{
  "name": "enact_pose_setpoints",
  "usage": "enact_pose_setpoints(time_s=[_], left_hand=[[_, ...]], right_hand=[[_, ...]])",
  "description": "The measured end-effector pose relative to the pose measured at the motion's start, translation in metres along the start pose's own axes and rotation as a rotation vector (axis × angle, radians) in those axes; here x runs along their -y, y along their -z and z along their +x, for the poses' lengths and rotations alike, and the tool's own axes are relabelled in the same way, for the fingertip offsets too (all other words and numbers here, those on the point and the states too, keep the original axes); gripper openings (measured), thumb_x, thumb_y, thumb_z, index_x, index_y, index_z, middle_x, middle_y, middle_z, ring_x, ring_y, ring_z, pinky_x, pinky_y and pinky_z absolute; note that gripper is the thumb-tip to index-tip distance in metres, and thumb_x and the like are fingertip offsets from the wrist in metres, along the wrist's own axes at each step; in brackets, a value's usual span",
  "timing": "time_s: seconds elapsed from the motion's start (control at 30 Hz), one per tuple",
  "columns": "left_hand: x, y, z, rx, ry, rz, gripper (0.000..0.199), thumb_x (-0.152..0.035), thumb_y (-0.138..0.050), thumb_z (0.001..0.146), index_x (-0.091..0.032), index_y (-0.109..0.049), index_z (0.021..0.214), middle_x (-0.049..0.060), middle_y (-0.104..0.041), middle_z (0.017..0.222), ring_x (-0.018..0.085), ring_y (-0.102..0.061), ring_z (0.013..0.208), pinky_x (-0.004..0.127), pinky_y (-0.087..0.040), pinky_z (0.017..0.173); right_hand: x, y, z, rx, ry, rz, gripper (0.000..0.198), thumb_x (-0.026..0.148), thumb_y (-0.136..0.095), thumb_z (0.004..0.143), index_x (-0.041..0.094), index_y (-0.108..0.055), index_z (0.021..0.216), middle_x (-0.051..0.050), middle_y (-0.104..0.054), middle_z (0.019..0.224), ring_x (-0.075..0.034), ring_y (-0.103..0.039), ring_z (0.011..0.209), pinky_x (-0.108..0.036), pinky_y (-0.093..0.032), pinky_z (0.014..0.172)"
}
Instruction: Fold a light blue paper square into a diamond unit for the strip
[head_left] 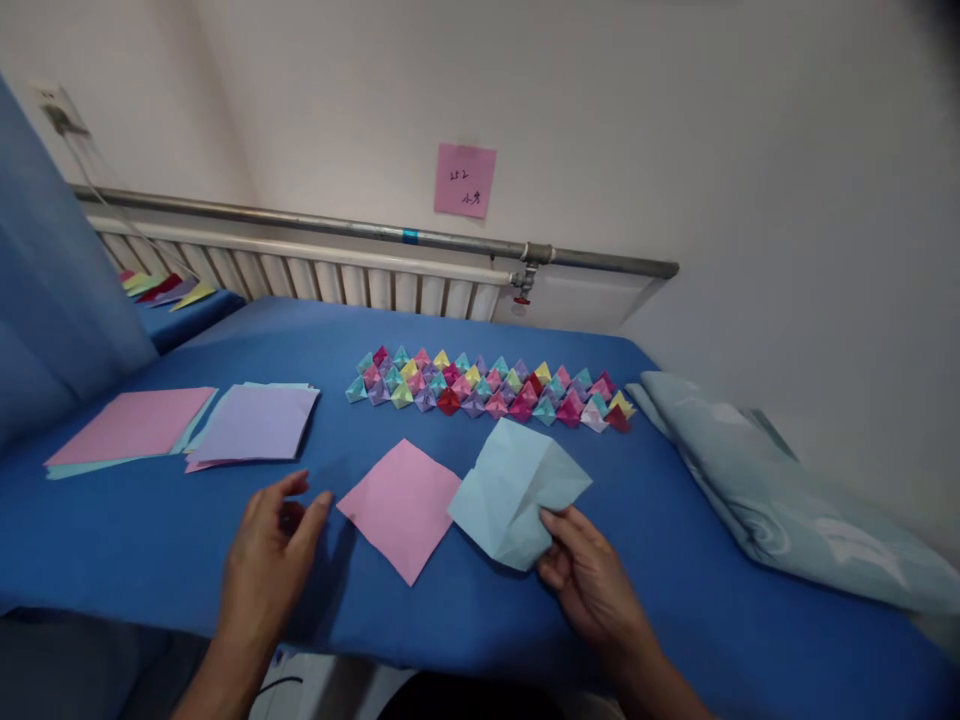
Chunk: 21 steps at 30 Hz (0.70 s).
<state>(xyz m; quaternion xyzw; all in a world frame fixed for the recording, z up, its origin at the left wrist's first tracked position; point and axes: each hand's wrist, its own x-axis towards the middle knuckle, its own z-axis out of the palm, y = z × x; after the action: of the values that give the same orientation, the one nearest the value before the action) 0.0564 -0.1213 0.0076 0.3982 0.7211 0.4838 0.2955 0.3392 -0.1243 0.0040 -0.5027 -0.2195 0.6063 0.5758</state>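
Observation:
My right hand (581, 575) pinches the lower right edge of a creased light blue paper sheet (510, 495), held up over the blue cloth. Flat on the cloth lies a pink paper square (405, 510), turned like a diamond, its right corner close to or under the blue sheet. My left hand (274, 545) hovers left of the pink square, fingers curled and thumb apart, with nothing between them. Beyond both papers, several small folded paper pieces (450, 400) in many colours stand in rows.
Two paper stacks lie at the left: one topped with pink (131, 425), one with lilac (251, 425). A folded pale green blanket (795, 500) rests at the right. Behind the blue-covered surface (375, 620) are a radiator (337, 280), a pipe (300, 215) and a pink note (465, 180).

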Motion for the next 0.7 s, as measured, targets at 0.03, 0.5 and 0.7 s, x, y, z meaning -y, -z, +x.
enact_pose_setpoints(time_s=[0.03, 0.5, 0.7], left_hand=[[-0.005, 0.0, -0.005, 0.019, -0.025, 0.016, 0.058, -0.057, -0.068, 0.063, -0.02, -0.062, 0.107, 0.008, -0.066, 0.1, 0.024, -0.063, 0.081, 0.036, -0.052, 0.071], [-0.012, 0.002, -0.019, 0.52, 0.264, -0.7, 0.044, -0.024, -0.081, 0.057, -0.021, -0.066, 0.098, 0.003, -0.073, 0.089, 0.021, -0.068, 0.074, 0.028, -0.053, 0.065], [-0.017, 0.051, 0.075, -0.067, 0.065, -0.573, 0.033, -0.016, -0.076, 0.051, -0.017, -0.063, 0.081, -0.004, -0.068, 0.071, 0.011, -0.061, 0.057, 0.02, -0.049, 0.055]], right_hand=[[-0.001, -0.003, -0.003, 0.024, -0.018, -0.02, 0.03, 0.03, -0.078, 0.056, 0.018, -0.063, 0.08, 0.005, -0.053, 0.061, -0.005, -0.038, 0.042, -0.015, -0.023, 0.031], [-0.028, -0.03, 0.004, 0.321, -0.006, -0.427, 0.036, 0.044, -0.066, 0.075, 0.019, -0.065, 0.101, -0.006, -0.065, 0.078, -0.015, -0.057, 0.058, -0.023, -0.041, 0.044], [-0.018, -0.047, 0.04, 0.217, 0.727, -1.107, 0.024, 0.028, -0.059, 0.077, 0.021, -0.066, 0.098, -0.01, -0.065, 0.106, -0.029, -0.055, 0.104, -0.046, -0.041, 0.093]])
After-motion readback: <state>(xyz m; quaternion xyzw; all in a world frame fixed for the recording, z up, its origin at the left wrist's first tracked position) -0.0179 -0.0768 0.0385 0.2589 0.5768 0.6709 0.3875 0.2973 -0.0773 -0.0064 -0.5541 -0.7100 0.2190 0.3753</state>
